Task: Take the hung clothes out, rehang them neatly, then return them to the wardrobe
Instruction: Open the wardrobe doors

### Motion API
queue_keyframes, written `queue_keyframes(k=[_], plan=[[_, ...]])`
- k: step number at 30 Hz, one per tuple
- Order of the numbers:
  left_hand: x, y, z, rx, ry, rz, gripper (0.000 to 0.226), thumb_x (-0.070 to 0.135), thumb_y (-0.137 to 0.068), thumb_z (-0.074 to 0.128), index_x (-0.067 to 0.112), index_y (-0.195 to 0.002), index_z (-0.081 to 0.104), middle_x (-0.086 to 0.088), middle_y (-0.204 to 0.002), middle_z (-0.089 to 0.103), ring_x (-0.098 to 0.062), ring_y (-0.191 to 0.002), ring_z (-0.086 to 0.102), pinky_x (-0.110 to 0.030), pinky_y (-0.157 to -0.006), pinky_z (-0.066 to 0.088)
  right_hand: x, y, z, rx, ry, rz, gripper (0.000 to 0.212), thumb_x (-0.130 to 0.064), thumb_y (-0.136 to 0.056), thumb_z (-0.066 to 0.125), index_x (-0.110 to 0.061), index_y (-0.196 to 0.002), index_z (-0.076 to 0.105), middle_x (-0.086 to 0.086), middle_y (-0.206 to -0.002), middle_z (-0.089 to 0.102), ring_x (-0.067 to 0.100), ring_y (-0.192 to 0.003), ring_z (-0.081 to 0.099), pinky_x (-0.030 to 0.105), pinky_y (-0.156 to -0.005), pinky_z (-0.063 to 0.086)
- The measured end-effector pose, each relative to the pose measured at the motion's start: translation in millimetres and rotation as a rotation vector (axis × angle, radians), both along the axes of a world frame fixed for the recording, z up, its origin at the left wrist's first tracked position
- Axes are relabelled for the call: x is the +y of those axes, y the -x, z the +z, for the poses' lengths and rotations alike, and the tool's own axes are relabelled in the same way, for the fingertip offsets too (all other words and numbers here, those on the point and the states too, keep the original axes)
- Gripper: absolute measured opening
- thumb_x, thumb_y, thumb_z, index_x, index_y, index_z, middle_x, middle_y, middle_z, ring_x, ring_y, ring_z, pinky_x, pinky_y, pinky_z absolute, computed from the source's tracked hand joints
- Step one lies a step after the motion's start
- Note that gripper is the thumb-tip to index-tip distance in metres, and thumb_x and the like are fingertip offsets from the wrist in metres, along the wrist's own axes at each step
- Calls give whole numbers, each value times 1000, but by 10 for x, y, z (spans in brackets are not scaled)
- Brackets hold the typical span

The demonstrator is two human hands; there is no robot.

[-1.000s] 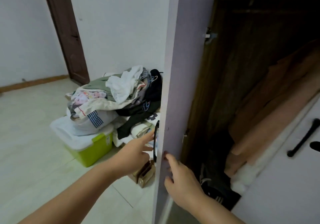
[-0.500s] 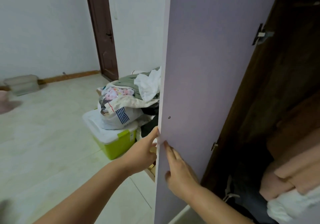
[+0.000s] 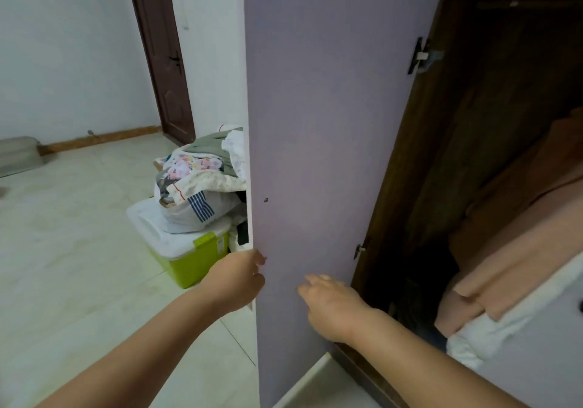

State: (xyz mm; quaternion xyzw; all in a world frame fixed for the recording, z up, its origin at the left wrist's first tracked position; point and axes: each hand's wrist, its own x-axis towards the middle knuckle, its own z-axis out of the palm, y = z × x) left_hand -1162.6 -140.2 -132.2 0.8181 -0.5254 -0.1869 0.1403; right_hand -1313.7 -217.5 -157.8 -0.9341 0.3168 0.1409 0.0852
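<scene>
The lilac wardrobe door (image 3: 321, 123) stands wide open in the middle of the view, its inner face toward me. My left hand (image 3: 236, 276) grips the door's free edge at about waist height. My right hand (image 3: 331, 300) hovers in front of the door's inner face, fingers apart, holding nothing. Inside the dark wardrobe (image 3: 473, 155) on the right hang peach-pink clothes (image 3: 517, 243) with a white garment (image 3: 473, 341) below them; the rail and hangers are hidden in shadow.
A pile of loose clothes (image 3: 202, 180) sits on a white-lidded green storage box (image 3: 192, 256) left of the door, partly hidden by it. A brown room door (image 3: 161, 51) is at the back. The second wardrobe door (image 3: 549, 344) is at lower right. Pale tiled floor (image 3: 79, 250) spreads left.
The wardrobe door has swung further open toward the left. My right hand has come off the door's edge and now hovers by the inner face; my left hand still holds the edge.
</scene>
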Motion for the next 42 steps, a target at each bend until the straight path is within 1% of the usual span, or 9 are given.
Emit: queue_keyframes(k=[7, 11, 16, 23, 25, 29, 31, 36, 42], plan=[[-374, 787, 46, -84, -2, -135, 33, 16, -91, 46, 18, -123, 55, -4, -124, 59, -22, -115, 54, -29, -95, 43, -82, 1086, 237, 66, -13, -139, 30, -10, -98, 38, -12, -125, 50, 10, -122, 56, 28, -105, 56, 39, -89, 50], [-683, 1398, 31, -34, 8, -242, 33, 14, -92, 44, 16, -123, 54, -6, -124, 58, -22, -113, 55, -28, -91, 44, -304, 1866, 305, 29, 7, -304, 24, -7, -97, 39, -10, -118, 50, 9, -109, 55, 27, -100, 56, 32, -71, 45], [-1055, 2141, 20, 38, 84, -377, 32, 13, -93, 43, 15, -123, 56, -4, -122, 59, -19, -110, 56, -19, -81, 41, -606, 2728, 393, -89, 54, -589, 34, -11, -96, 37, -12, -130, 45, 11, -122, 52, 26, -109, 53, 30, -89, 46], [-1509, 2832, 130, 108, 135, -541, 32, 13, -95, 43, 18, -125, 52, 1, -122, 57, -13, -106, 56, -22, -87, 47, -860, 3289, 483, -321, 263, -943, 31, -11, -93, 41, -11, -124, 41, 9, -121, 46, 22, -106, 49, 28, -75, 41], [-1694, 2967, 136, 116, 143, -590, 30, 13, -95, 43, 18, -124, 52, 2, -122, 56, -12, -106, 56, -23, -89, 48, -958, 3337, 456, -381, 273, -1028, 33, -11, -93, 44, -12, -125, 39, 9, -121, 46, 21, -106, 48, 28, -79, 40], [-2125, 3145, 51, 121, 117, -672, 35, 15, -95, 44, 19, -130, 46, 1, -126, 53, -10, -104, 55, -22, -89, 50, -1188, 3331, 364, -533, 286, -1092, 68, -11, -91, 51, -15, -147, 12, 7, -138, 37, 21, -120, 43, 31, -100, 41], [-2339, 3183, 6, 142, 104, -696, 38, 15, -94, 44, 22, -131, 44, 3, -125, 52, -9, -100, 55, -22, -86, 51, -1287, 3299, 320, -634, 258, -1111, 77, -8, -91, 51, -19, -149, 2, 5, -140, 36, 20, -121, 44, 32, -102, 41], [-2723, 3215, -83, 124, 109, -799, 38, 18, -94, 45, 25, -131, 44, 4, -125, 54, -11, -104, 55, -24, -88, 49, -1413, 3186, 225, -987, 36, -1237, 83, -5, -90, 51, -35, -147, -1, 1, -113, 53, 14, -88, 56, 25, -73, 49], [-2821, 3214, -154, 133, 101, -890, 35, 18, -95, 45, 22, -129, 46, 3, -122, 55, -11, -102, 55, -22, -85, 49, -1287, 3196, 186, -955, 51, -1318, 59, -6, -88, 51, -21, -139, 27, -5, -85, 54, 15, -80, 57, 24, -70, 46]])
